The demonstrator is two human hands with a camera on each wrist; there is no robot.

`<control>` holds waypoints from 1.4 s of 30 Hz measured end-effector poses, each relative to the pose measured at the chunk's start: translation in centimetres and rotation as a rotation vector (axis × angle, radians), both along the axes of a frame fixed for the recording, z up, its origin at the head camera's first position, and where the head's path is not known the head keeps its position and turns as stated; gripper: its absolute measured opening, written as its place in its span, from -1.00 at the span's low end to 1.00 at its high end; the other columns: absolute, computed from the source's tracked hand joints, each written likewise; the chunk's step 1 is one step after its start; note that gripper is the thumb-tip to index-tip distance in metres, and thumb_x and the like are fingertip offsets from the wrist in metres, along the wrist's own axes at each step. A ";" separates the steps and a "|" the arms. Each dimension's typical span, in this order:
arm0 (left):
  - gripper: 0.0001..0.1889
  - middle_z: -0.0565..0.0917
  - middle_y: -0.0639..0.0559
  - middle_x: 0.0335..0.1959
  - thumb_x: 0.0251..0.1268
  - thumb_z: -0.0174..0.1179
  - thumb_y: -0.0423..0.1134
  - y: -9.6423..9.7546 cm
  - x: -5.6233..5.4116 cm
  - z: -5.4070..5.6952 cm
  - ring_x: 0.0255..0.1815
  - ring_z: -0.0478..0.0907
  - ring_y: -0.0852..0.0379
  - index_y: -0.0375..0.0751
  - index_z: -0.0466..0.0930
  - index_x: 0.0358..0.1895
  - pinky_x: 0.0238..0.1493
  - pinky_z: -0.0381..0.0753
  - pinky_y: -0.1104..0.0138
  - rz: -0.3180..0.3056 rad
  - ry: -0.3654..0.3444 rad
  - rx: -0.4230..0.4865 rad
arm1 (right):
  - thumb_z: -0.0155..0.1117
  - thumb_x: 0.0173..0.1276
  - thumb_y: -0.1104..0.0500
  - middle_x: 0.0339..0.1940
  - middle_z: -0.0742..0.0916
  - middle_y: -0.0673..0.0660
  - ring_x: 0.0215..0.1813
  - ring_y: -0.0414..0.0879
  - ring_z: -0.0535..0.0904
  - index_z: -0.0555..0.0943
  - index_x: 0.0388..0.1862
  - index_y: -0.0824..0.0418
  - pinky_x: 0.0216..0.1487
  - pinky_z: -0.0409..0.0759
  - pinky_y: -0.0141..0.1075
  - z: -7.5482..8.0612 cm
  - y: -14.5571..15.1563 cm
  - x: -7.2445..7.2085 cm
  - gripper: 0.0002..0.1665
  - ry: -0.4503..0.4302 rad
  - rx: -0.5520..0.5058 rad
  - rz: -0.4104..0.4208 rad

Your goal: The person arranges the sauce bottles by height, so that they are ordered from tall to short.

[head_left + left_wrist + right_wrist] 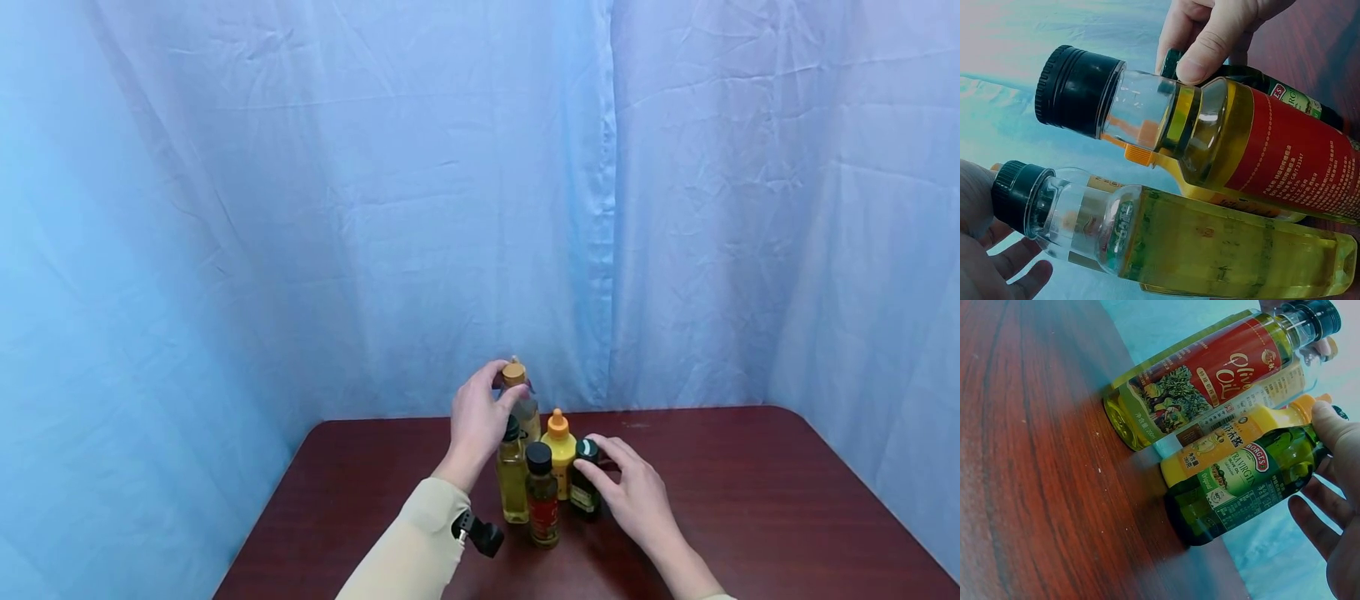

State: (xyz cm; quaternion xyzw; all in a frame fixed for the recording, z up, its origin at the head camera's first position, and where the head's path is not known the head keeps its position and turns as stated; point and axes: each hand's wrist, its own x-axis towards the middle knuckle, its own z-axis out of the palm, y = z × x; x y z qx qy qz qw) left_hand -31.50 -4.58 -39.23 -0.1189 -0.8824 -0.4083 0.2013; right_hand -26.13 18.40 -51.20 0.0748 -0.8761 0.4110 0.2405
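Observation:
Toward the back of the group, my left hand (478, 417) grips a clear bottle with a tan cap (513, 372) near its top, thumb on the near side. My right hand (637, 493) pinches the neck of a dark green olive oil bottle (1244, 484) standing at the right end. Between them is a yellow squeeze bottle (562, 457) with an orange nozzle top. In front stands a red-labelled olive oil bottle (543, 507) with a black cap. To its left is a squarish bottle of yellow oil (1235, 247), dark-capped, close by my left hand. All five-sided grouping stands upright, close together.
The bottles stand on a dark reddish-brown wooden table (750, 500) with rounded far corners. Pale blue curtains (420, 208) hang behind it and along both sides. A black wrist camera (483, 536) is strapped at my left sleeve, near the front bottles.

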 end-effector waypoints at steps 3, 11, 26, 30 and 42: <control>-0.57 0.79 0.04 0.07 0.55 0.45 -0.07 -0.2 0.1 0.0 0.01 0.74 0.01 -0.06 0.71 0.37 -0.10 0.74 0.10 0.000 0.003 0.010 | 0.57 0.52 -0.08 -0.03 0.77 -0.16 0.02 -0.13 0.76 0.77 0.29 0.03 -0.02 0.80 -0.22 0.0 0.0 0.1 -0.55 0.011 0.006 -0.002; -0.59 0.80 0.01 0.06 0.53 0.47 -0.10 -0.7 0.1 0.1 -0.07 0.75 0.04 -0.09 0.73 0.34 -0.16 0.75 0.12 0.007 0.037 0.022 | 0.59 0.50 -0.03 -0.05 0.77 -0.17 0.00 -0.17 0.76 0.78 0.26 0.06 -0.04 0.80 -0.26 0.1 -0.1 0.2 -0.57 0.035 0.003 0.001; -0.60 0.79 -0.01 0.05 0.51 0.49 -0.12 -2.4 0.1 1.2 -0.04 0.76 -0.01 -0.11 0.74 0.30 -0.15 0.77 0.10 0.045 0.100 0.031 | 0.59 0.50 0.00 -0.07 0.77 -0.14 -0.04 -0.17 0.77 0.78 0.25 0.07 -0.07 0.79 -0.31 0.3 -0.5 0.1 -0.59 0.055 -0.025 0.017; -0.60 0.80 -0.02 0.03 0.49 0.51 -0.14 -3.2 0.1 1.1 -0.06 0.76 -0.03 -0.12 0.75 0.29 -0.14 0.77 0.08 0.068 0.121 0.029 | 0.60 0.49 0.01 -0.07 0.77 -0.13 -0.04 -0.17 0.77 0.79 0.24 0.07 -0.07 0.80 -0.31 0.3 -0.5 0.1 -0.59 0.063 -0.026 0.020; -0.57 0.81 -0.07 0.06 0.46 0.54 -0.17 -6.9 0.0 1.1 -0.01 0.80 -0.08 -0.16 0.73 0.30 -0.04 0.79 -0.04 0.126 0.170 0.029 | 0.60 0.50 0.02 -0.06 0.77 -0.14 -0.03 -0.15 0.76 0.78 0.25 0.07 -0.05 0.80 -0.26 0.3 -0.4 0.2 -0.59 0.063 -0.024 0.016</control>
